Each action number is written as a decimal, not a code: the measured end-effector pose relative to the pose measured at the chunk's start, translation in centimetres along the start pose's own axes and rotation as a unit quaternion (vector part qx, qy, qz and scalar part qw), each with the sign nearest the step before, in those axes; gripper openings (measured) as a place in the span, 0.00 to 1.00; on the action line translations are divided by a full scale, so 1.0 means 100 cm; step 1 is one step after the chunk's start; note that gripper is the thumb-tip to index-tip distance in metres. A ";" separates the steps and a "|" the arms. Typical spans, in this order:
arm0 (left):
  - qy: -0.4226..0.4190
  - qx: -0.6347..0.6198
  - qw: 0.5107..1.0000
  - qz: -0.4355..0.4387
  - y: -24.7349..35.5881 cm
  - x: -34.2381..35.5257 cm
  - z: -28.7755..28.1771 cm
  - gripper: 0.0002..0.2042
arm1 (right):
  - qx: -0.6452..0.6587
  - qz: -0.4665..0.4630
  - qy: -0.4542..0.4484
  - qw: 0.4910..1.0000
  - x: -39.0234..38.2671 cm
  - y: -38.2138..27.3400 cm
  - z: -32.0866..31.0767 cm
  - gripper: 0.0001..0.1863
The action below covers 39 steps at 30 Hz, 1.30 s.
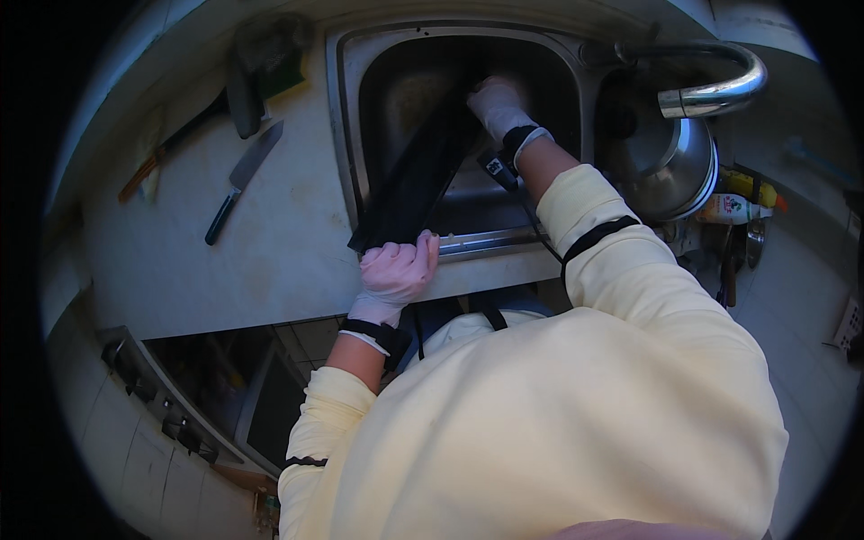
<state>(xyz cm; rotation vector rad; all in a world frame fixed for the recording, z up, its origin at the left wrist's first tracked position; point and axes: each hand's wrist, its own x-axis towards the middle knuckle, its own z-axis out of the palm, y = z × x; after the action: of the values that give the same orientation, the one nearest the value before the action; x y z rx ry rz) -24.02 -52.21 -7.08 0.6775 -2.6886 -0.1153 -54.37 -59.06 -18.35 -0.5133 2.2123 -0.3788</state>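
Observation:
A long, flat black panel (409, 184) lies slantwise across the steel sink (468, 243), its near end over the front rim and its far end down in the dark basin. My left hand (396, 274), in a pale thin glove, grips the near end with curled fingers. Deeper in the basin, my gloved right hand (499, 106) is closed against the right side of the panel's far part. Its fingertips are in shadow, so whatever they hold is hidden. Black straps circle both wrists, and a small black device (498, 169) on a cable hangs by the right one.
On the counter to the left lie a knife (243, 180) and a long-handled utensil (184, 130), near a dark object with a green part (283, 76). A chrome faucet (720, 94) arches at the right, above stacked metal bowls (675, 175). A bottle (729, 209) stands beyond them.

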 end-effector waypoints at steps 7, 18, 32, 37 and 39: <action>-0.004 -0.008 1.000 0.000 0.000 -0.001 -0.002 0.06 | -0.230 -0.086 -0.017 0.969 0.003 0.002 0.000 0.19; -0.005 -0.007 1.000 0.013 -0.002 -0.008 0.004 0.09 | -0.103 -0.022 -0.003 0.994 0.000 0.008 -0.003 0.20; 0.020 -0.013 1.000 0.009 -0.002 -0.002 0.002 0.07 | -0.106 -0.131 0.034 0.985 -0.020 0.045 0.012 0.14; 0.003 -0.016 1.000 0.003 0.000 -0.005 0.003 0.07 | -0.003 -0.136 0.143 0.980 -0.012 0.058 0.016 0.13; 0.004 -0.011 1.000 -0.002 0.000 -0.004 0.003 0.07 | 0.015 -0.091 0.107 0.990 -0.005 0.058 0.017 0.14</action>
<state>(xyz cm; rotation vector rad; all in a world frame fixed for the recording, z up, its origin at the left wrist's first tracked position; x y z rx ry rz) -23.78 -52.04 -7.48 0.6750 -2.6740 -0.1422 -54.09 -53.95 -21.61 -0.6887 2.3685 -0.5874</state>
